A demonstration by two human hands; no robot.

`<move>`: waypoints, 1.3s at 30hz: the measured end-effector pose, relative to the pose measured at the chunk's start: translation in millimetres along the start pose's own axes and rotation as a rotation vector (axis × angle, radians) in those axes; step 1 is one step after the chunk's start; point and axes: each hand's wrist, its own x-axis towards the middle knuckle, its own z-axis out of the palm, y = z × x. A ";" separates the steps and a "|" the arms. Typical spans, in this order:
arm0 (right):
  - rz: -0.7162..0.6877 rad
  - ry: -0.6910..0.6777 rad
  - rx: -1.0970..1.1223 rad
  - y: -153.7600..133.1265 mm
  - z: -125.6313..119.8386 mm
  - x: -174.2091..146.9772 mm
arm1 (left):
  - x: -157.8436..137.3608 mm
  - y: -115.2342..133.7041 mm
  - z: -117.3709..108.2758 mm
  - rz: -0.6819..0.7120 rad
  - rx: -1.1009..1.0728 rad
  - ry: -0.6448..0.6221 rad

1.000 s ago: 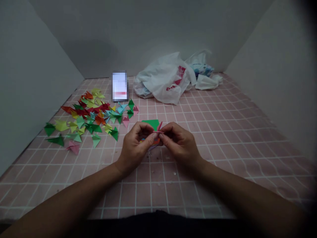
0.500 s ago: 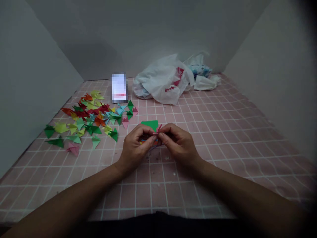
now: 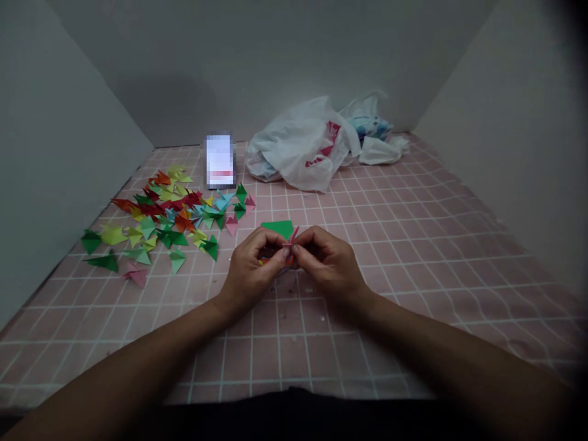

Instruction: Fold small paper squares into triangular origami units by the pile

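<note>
A small folded piece of pink paper (image 3: 294,235) stands up between my two hands, its lower part hidden by the fingers. My left hand (image 3: 256,260) pinches it between thumb and forefinger from the left. From the right, my right hand (image 3: 328,260) grips it the same way, with the two thumb tips close together. Just beyond the fingers lies a green sheet of paper (image 3: 278,228). Orange and blue paper (image 3: 285,263) shows in part beneath the hands. Off to the left spreads a pile of folded paper cranes (image 3: 172,236) in green, yellow, red, orange, blue and pink.
A lit phone (image 3: 219,160) with a blurred screen stands upright behind the cranes. White plastic bags (image 3: 298,147) lie crumpled at the back, beside a blue and white packet (image 3: 373,127). Pale walls enclose the pink checked tablecloth (image 3: 413,245) on three sides.
My fingertips have drawn slightly closer together around the pink paper, whose upright point has shifted a little. The whole view has moved very slightly. The cranes and bags lie as before.
</note>
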 end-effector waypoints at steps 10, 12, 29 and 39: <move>0.293 0.050 0.400 1.8 1.3 4.8 | 2.8 -1.5 1.8 -0.259 -0.285 -0.100; 0.314 0.053 0.398 2.6 1.5 4.8 | 3.2 -0.5 0.7 -0.291 -0.287 -0.113; 0.175 -0.155 0.393 2.2 -1.3 1.5 | 1.5 3.5 -3.4 0.160 0.311 0.101; 0.161 -0.089 0.300 1.3 0.4 2.9 | 0.4 0.7 -6.1 0.301 0.380 0.021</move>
